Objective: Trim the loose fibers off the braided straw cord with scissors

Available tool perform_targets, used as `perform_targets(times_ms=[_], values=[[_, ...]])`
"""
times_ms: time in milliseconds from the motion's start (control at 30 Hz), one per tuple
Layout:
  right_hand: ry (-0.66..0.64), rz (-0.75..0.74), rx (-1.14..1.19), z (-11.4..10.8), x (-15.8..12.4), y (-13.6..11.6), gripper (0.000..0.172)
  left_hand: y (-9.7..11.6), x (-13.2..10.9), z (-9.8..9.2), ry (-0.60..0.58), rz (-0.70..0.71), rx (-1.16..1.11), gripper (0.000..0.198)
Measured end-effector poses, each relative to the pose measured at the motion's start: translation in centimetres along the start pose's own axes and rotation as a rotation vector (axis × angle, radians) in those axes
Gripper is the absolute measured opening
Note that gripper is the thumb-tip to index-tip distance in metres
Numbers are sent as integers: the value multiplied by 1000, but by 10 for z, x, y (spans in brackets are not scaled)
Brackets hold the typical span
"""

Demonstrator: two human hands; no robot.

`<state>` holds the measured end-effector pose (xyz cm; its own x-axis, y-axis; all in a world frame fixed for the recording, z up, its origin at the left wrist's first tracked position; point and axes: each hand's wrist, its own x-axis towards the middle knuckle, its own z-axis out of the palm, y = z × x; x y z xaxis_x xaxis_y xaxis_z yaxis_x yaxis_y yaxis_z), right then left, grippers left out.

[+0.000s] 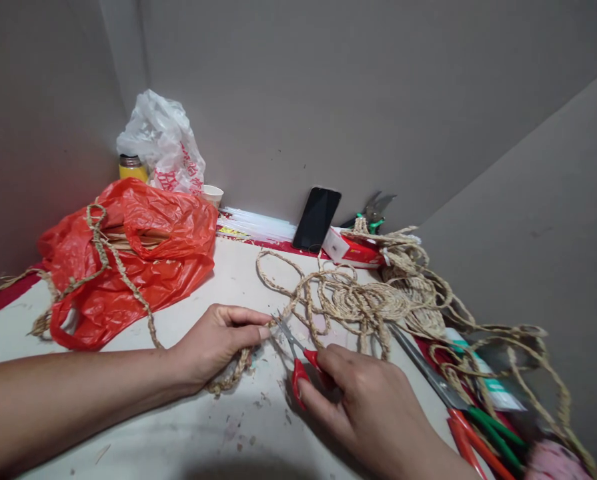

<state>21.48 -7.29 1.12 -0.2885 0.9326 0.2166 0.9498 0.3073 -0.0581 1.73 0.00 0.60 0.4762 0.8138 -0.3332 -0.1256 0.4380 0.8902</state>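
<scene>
My left hand (218, 343) pinches a braided straw rope (238, 370) between thumb and forefinger, with part of the braid hanging below the palm. In my right hand (368, 393) is a small pair of scissors (298, 360) with red handles, thumb and fingers in the loops. The blades are parted and their tips reach the rope just beyond my left fingertips. Whether they touch the strands is too small to tell. Behind my right hand lies a heap of coiled straw braid (373, 300), with loops spreading to the right.
A red plastic bag (178, 280) with braid across it lies at left. Behind it are a white bag (163, 140), a yellow jar (132, 168) and a paper cup (212, 195). A phone (317, 219) leans on the wall beside pruning shears (375, 208). Large scissors (461, 413) lie at right.
</scene>
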Motion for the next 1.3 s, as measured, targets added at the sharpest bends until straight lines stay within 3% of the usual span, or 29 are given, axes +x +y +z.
perform_targets(times_ms=[433,700,900,1300], values=[[-76,-28,100,0,-4,4,38,1,-1,-2,-29,-11,-26,24],[42,-60,161,-9,-1,4,28,3,2,-2,-80,25,-56,25],[86,-37,14,-6,2,-2,23,-4,4,-2,-16,26,-104,24],[109,-42,-129,2,-3,-7,29,-2,2,4,43,19,-18,19]])
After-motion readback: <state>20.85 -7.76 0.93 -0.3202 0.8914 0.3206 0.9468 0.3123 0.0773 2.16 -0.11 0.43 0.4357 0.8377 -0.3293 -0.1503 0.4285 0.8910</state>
